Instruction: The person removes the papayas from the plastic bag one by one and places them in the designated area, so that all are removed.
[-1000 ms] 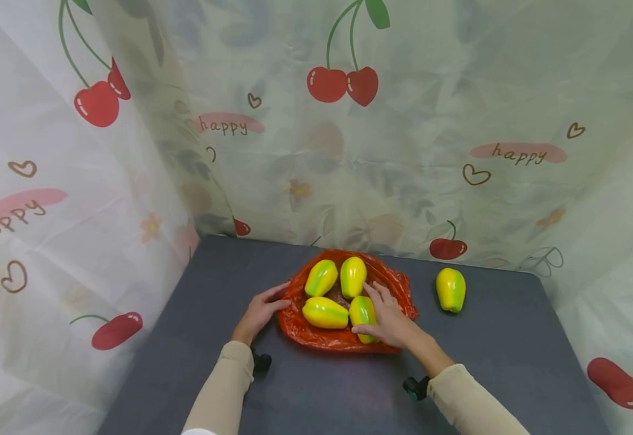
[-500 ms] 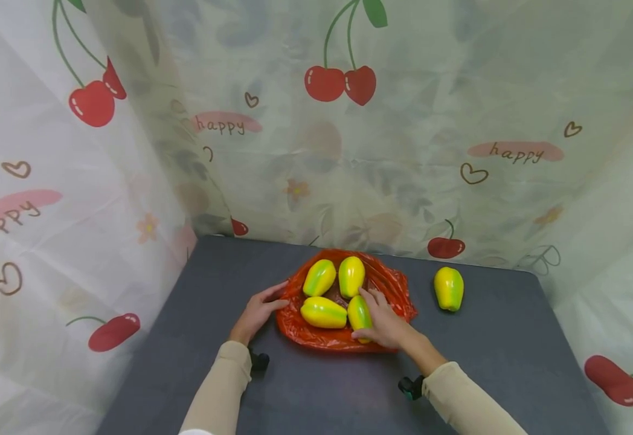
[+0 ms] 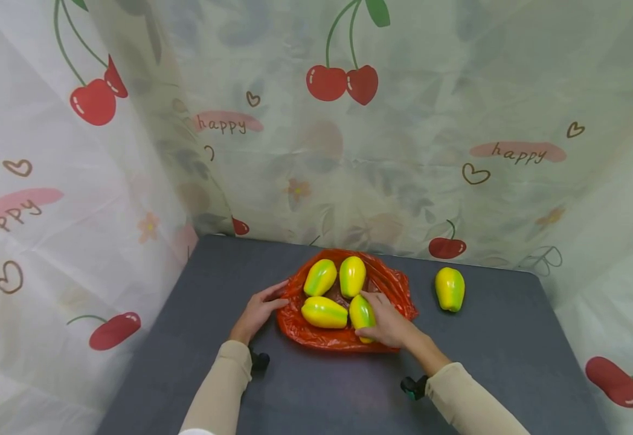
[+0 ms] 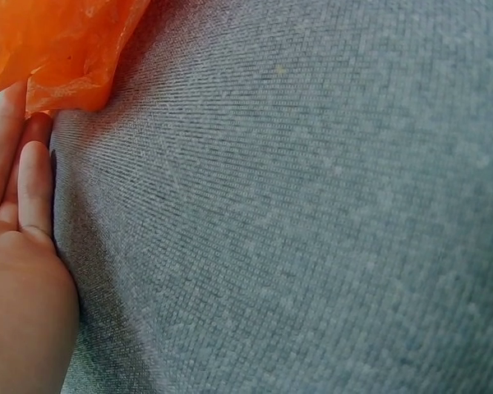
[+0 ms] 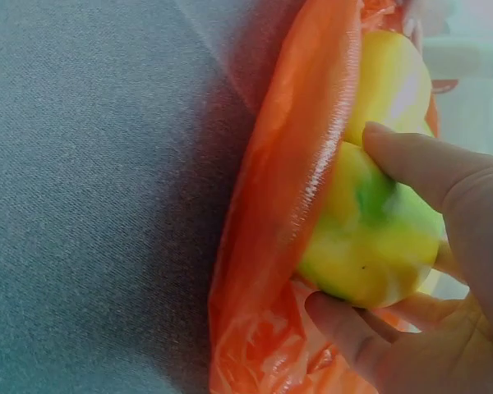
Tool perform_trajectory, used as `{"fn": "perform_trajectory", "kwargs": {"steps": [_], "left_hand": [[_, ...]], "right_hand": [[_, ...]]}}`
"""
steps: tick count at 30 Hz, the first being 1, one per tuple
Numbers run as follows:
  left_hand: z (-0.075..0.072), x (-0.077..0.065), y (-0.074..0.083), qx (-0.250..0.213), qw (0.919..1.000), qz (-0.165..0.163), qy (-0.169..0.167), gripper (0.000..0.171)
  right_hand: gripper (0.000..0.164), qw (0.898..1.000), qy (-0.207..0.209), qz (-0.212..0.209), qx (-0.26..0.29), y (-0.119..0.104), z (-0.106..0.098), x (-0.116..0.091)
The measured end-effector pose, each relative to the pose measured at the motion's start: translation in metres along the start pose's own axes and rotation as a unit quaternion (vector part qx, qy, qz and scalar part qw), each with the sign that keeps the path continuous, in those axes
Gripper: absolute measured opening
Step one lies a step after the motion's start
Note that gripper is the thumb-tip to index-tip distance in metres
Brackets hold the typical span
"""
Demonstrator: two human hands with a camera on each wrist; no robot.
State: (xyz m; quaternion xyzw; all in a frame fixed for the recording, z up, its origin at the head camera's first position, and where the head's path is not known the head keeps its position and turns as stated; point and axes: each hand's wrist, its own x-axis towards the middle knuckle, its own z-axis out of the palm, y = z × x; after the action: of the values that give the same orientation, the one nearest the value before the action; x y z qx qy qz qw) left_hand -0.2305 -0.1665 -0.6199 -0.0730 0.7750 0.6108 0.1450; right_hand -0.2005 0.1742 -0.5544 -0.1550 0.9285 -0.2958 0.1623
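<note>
An orange-red plastic bag lies spread open on the table, with several yellow-green papayas inside. My right hand grips the front right papaya, thumb on its near side and fingers round the far side. The right wrist view shows that papaya between the thumb and curled fingers of my right hand, still within the bag. At the bag's left edge, my left hand rests with fairly straight fingers touching the plastic. Close up, fingers of that hand lie extended beside the bag.
One more papaya stands outside the bag, on the right of the dark grey table. A white curtain printed with cherries hangs right behind the table and along both sides.
My right hand's fingers have drawn in from a spread pose and closed round the front right papaya. My left hand has stayed at the bag's edge.
</note>
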Motion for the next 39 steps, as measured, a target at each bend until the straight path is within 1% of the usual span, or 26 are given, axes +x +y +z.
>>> {"fn": "perform_trajectory", "kwargs": {"steps": [8, 17, 25, 29, 34, 39], "left_hand": [[0.001, -0.003, 0.003, -0.008, 0.9999, -0.007, -0.001, 0.051], [0.002, -0.003, 0.001, -0.012, 0.9999, -0.009, -0.006, 0.051], [0.001, -0.002, 0.002, -0.007, 1.0000, -0.004, 0.001, 0.046], [0.000, -0.001, 0.003, -0.007, 0.9999, -0.012, 0.005, 0.046], [0.000, 0.000, 0.004, -0.007, 0.9999, -0.014, 0.007, 0.046], [0.002, -0.001, 0.003, -0.008, 0.9998, -0.016, 0.005, 0.045]], "right_hand": [[0.094, 1.000, 0.030, -0.010, 0.004, -0.003, -0.016, -0.006], [0.095, 0.998, 0.060, -0.021, 0.013, 0.000, -0.029, -0.014], [0.094, 0.995, 0.095, -0.011, 0.015, 0.002, -0.044, -0.020], [0.094, 0.993, 0.115, -0.011, 0.014, 0.005, -0.052, -0.024], [0.097, 0.990, 0.139, 0.004, 0.018, 0.015, -0.059, -0.030], [0.098, 0.988, 0.150, 0.020, 0.021, 0.026, -0.066, -0.038]]}}
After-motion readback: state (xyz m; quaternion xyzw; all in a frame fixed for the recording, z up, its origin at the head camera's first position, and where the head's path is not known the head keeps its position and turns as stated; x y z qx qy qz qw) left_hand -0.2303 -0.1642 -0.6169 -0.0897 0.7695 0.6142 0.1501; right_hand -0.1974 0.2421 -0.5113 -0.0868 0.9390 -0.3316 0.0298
